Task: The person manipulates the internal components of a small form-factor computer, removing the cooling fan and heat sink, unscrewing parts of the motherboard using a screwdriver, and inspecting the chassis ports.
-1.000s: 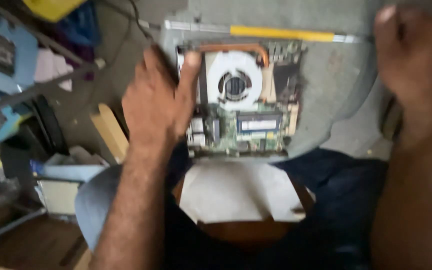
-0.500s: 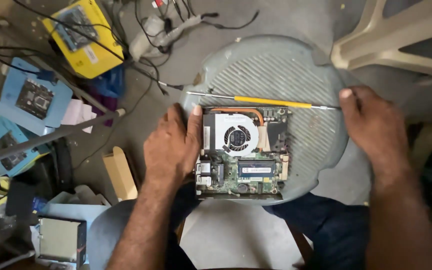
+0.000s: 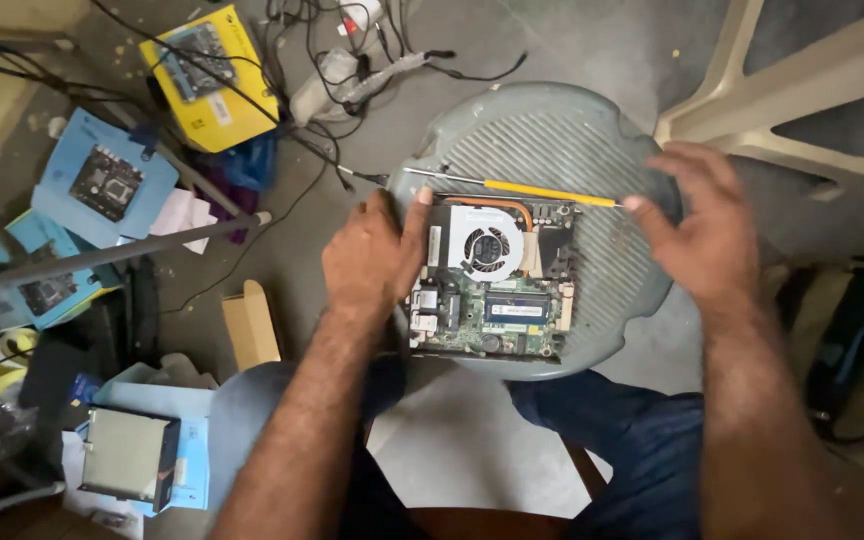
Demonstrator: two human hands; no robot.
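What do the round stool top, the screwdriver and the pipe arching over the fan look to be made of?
Stool top: apparently moulded plastic, dull grey, ribbed surface. Screwdriver: thin bare-metal shaft, matte yellow handle, likely plastic. Pipe on the circuit board: copper-coloured metal, probably copper, by its orange sheen.

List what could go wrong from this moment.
1. The board lies near the stool's front edge, steadied only by the left hand; it might slide off.
2. The right hand touches the screwdriver's end; a nudge could roll it onto the fan.
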